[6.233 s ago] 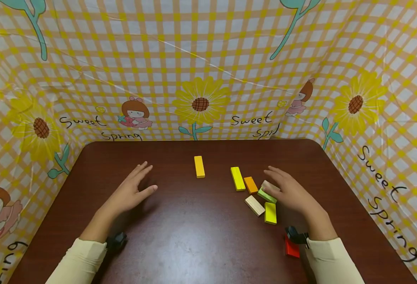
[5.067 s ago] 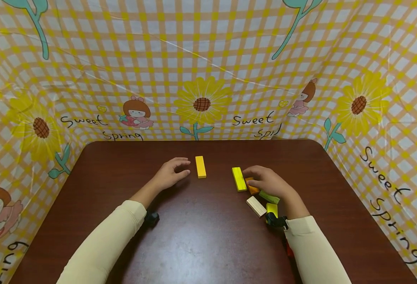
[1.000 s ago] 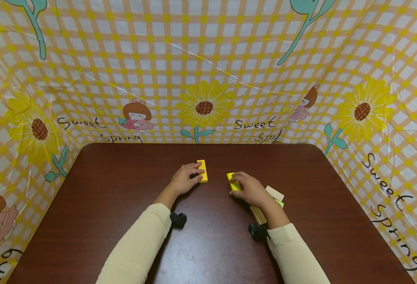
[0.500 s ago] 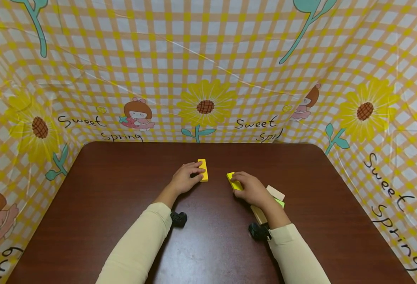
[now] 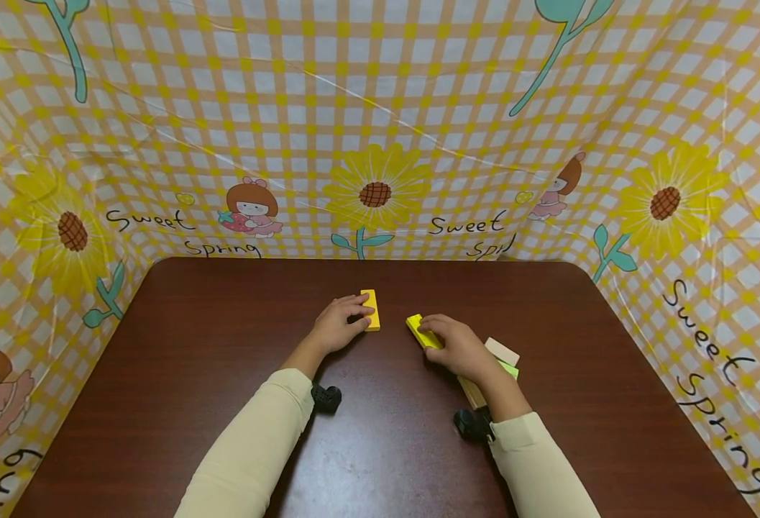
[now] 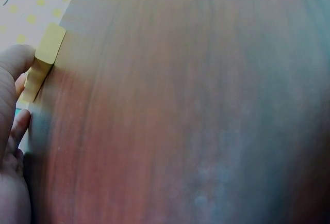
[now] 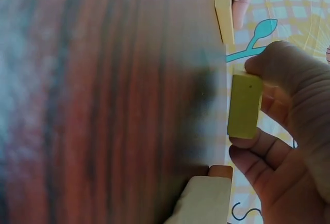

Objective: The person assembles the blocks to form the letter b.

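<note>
**Two yellow blocks in hand, the rest waiting at the right**

We have our right hand [image 5: 459, 347] curled round a lemon-yellow block [image 5: 421, 332], thumb and fingers pinching its long sides; the right wrist view shows it held off the bench [image 5: 224, 345], its far end tilted leftward. Our left hand [image 5: 336, 327] touches the near side of an amber-yellow block [image 5: 371, 309] that lies flat at the middle of the bench, fingers lightly curled against its edge; we judge this a steadying touch more than a grip. The two blocks sit near each other but apart, with bare wood between them.

So, as we read it, one block is placed and a second is on its way beside it; joining them is not yet done. Left over, just behind our right wrist, are a pale wooden block [image 5: 502, 352], a green block [image 5: 511, 370] partly hidden, and a tan block [image 5: 471, 391] under the forearm. Nothing lies in the gap between the two yellow blocks. A checked sunflower cloth [image 5: 380, 129] walls the bench on three sides.
</note>
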The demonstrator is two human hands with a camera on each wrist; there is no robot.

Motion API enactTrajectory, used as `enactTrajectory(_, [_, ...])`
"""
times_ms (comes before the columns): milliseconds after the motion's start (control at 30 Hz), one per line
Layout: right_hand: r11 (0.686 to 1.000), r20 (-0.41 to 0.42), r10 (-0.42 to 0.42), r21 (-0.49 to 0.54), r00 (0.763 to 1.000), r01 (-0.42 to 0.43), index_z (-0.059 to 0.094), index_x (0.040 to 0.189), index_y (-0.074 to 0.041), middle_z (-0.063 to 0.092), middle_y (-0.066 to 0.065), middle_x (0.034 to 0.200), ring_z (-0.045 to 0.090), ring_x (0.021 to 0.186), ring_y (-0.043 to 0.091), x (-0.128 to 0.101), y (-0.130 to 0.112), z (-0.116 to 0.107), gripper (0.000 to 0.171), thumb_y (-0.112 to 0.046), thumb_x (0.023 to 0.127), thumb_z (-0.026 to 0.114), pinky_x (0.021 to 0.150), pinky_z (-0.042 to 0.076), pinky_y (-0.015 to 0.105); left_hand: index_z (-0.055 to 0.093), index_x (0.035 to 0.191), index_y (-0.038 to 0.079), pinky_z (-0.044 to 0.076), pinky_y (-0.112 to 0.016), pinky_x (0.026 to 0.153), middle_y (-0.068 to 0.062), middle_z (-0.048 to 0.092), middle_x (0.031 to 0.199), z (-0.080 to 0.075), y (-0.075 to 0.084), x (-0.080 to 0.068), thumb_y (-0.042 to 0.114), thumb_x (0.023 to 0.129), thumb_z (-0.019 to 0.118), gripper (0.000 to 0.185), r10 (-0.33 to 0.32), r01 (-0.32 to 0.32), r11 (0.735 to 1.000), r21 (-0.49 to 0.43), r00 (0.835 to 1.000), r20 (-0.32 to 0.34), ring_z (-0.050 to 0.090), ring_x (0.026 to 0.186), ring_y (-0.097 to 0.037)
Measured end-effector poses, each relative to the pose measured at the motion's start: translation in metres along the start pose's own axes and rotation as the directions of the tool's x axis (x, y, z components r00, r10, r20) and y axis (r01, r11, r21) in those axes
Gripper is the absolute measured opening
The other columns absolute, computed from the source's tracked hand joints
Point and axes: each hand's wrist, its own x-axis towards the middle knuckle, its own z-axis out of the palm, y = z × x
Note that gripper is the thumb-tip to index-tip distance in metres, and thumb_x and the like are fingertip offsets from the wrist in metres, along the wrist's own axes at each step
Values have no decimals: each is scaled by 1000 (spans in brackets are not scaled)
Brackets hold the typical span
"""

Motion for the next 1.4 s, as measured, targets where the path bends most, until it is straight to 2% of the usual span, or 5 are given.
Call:
enactTrajectory(400, [999,-29,16,41,999,-15,68,123,-3,60,12,133,59,118,32,-6,-22,-1,38,-7,85,71,94,50,47,70,128,18,13,-40,121,8,45,152,0,0,-1,28,99,63,31,0,0,1000,-8,1000,-3,32,144,-17])
enactTrajectory(767, [997,-60,-19,70,998,23,69,121,-3,61,11,131,59,118,30,-6,-38,7,38,-5,83,71,94,50,47,69,128,17,12,-39,121,7,45,152,-1,-1,-1,27,99,62,31,6,-6,1000,-2,1000,5,31,145,-17])
enactTrajectory(967, [996,-28,-8,90,1000,11,68,122,-2,61,11,131,59,118,30,-4,-48,12,37,-5,84,71,96,50,46,68,130,19,12,-38,121,8,43,153,-2,-1,1,29,101,60,32,13,-13,1000,20,1000,11,30,145,-16])
enactTrajectory(1133, [998,0,-9,69,1000,9,68,122,-2,62,11,130,60,116,29,-3,-56,18,38,-7,84,71,98,49,46,68,131,19,13,-39,121,7,43,153,-2,-2,0,29,101,61,33,29,-30,999,30,999,14,31,145,-17])
enactTrajectory(1400, [997,44,-15,76,999,12,68,120,1,63,13,127,60,117,31,0,-65,28,37,-6,83,73,100,47,47,68,130,16,14,-42,121,5,45,152,-1,1,-1,28,100,61,32,44,-44,999,16,999,4,32,144,-18])
